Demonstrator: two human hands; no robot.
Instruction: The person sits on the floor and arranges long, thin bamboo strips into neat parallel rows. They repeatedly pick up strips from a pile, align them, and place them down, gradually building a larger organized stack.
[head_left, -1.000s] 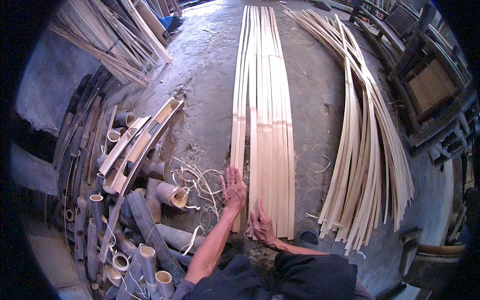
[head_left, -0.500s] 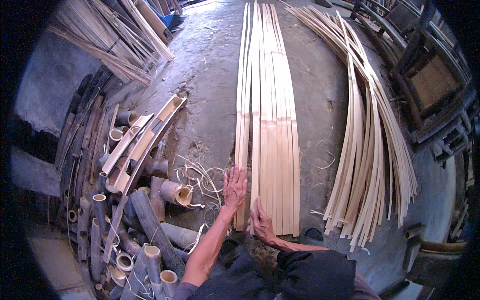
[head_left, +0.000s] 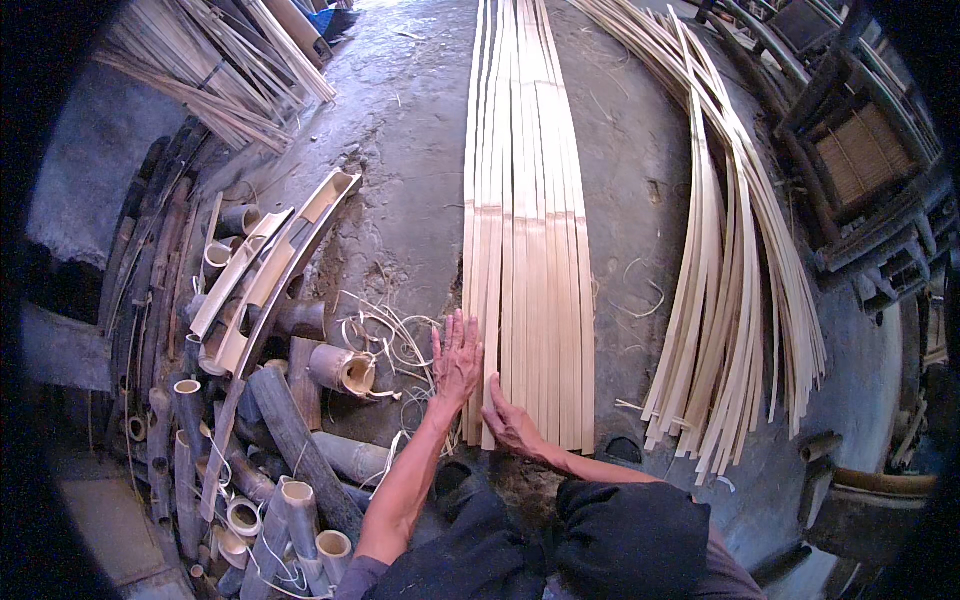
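Observation:
Long, pale bamboo strips [head_left: 540, 330] lie side by side on the floor in front of me, their near ends roughly level. My left hand [head_left: 458, 362] is open and flat, fingers stretched away from me, along the left edge of the row. Close beside it, my right hand [head_left: 512, 420] rests over the near ends of the left strips. Its thumb points up and its fingers reach left, apart from the thumb; the fingertips' undersides are hidden.
To the right lies a loose, curved bundle of bamboo strips [head_left: 735, 300]. Bamboo tube offcuts [head_left: 345, 370], split bamboo pieces [head_left: 270, 270] and curly shavings [head_left: 400, 335] crowd the left. Another strip bundle [head_left: 200, 70] leans at far left; wooden frames [head_left: 860, 160] stand at right.
My right hand has shifted left and slightly away from me, its fingers loosened from a strip's end. The gap among the left strips has narrowed. The whole view has shifted slightly.

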